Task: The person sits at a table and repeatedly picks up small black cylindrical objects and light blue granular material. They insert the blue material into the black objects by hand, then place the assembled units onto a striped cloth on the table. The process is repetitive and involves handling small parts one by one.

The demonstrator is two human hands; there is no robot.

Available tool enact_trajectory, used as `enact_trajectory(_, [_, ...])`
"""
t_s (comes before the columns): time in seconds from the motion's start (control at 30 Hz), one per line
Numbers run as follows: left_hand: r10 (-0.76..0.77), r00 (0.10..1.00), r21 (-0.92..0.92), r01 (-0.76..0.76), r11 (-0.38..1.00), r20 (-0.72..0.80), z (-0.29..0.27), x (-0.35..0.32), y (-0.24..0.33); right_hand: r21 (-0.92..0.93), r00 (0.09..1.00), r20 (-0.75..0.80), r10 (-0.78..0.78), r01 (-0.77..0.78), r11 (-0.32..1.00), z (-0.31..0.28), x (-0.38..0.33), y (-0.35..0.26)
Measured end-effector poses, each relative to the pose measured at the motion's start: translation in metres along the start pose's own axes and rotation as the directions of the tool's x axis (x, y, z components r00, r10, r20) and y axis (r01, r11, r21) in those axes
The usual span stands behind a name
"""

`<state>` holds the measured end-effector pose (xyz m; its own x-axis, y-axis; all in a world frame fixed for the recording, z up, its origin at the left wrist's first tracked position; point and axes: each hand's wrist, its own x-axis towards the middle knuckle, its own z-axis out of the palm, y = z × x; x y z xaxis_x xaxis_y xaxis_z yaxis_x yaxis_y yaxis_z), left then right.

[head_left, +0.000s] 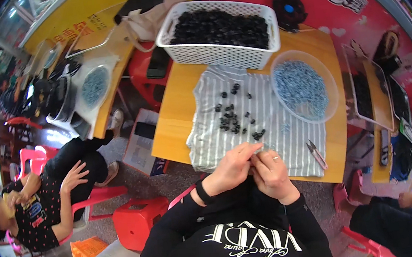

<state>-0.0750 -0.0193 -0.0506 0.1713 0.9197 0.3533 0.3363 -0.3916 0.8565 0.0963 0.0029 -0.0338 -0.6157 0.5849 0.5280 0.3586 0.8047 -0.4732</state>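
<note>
My left hand (232,167) and my right hand (274,175) meet at the near edge of the table, over a grey-and-white striped cloth (274,140). The fingers of both are pinched close together; whatever they hold is too small and too covered to name. Beyond them a loose group of small shiny black pieces (230,121) lies on the cloth. A round translucent tub (333,93) of small blue pieces (299,86) stands on the right. Thread snips (316,154) rest on the cloth to the right of my right hand, touched by neither hand.
A white perforated basket (217,54) heaped with black pieces occupies the table's far side, with a black fan (289,11) behind it. Red stools (138,221) stand on the floor at left. One person (41,210) sits at far left, another (397,218) at lower right.
</note>
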Motion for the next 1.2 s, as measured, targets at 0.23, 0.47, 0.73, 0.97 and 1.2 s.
enact_trajectory(0.23, [0.015, 0.997, 0.082, -0.020, 0.996, 0.070, 0.001, 0.005, 0.009, -0.034, 0.993, 0.098, -0.072, 0.076, 0.997, -0.008, -0.008, 0.008])
enact_trajectory(0.47, [0.036, 0.997, 0.133, -0.045, 0.990, 0.071, 0.003, 0.000, 0.011, -0.061, 0.991, 0.070, -0.116, 0.121, 0.991, -0.005, -0.008, 0.006])
enact_trajectory(0.73, [-0.145, 0.988, -0.063, 0.148, 0.987, 0.050, -0.002, 0.005, 0.000, 0.099, 0.997, -0.012, 0.078, -0.077, 0.992, -0.004, -0.006, 0.008])
enact_trajectory(0.97, [-0.408, 0.866, -0.793, 0.454, 0.405, 0.288, -0.019, 0.005, -0.007, 0.426, 0.936, -0.115, 0.332, -0.255, 0.868, -0.010, -0.003, -0.009])
enact_trajectory(1.2, [-0.373, 0.872, -0.850, 0.435, 0.297, 0.316, -0.018, -0.008, 0.007, 0.436, 0.943, -0.078, 0.323, -0.259, 0.862, -0.017, -0.001, -0.015])
